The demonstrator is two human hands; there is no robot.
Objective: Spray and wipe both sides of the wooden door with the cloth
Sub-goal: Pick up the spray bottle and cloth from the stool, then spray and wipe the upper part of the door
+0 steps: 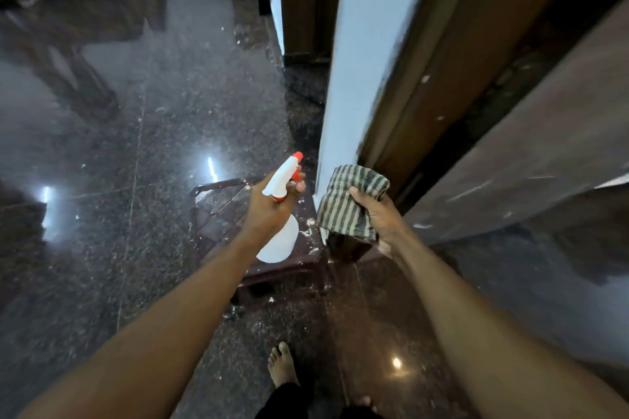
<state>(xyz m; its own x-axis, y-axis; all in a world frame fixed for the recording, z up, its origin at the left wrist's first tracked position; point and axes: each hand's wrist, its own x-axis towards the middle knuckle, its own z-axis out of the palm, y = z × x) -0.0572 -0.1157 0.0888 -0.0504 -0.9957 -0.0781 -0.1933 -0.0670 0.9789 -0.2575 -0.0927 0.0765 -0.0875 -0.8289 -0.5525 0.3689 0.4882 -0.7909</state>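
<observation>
At the doorway: a person stands on the glossy dark floor [136, 146], facing a white wall edge [367, 44]; the wooden door [531, 153] stands open just right of it, its brown face slanting across the right of the view.
Left hand [269, 204]: fingers wrapped round the neck of the spray bottle [280, 241], one on the orange trigger. The nozzle points up and ahead, more toward the wall edge than the door.
Right hand [377, 214]: fingers and thumb clamp the striped cloth [350, 201], folded into a thick pad, near the door frame; I cannot tell whether it touches.
Door face: flecked with pale specks and streaks. The far side is hidden.
Stool [218, 214]: dark, on the floor under both hands.
Step in hand: probably lining up to spray the near side.
Doing it well: swing the nozzle right until it squarely faces the wood, mist lightly from the top, then wipe downward with the flat of the pad so drips are caught.
Watch for: overspray making the polished floor slippery under the bare foot [280, 364].
</observation>
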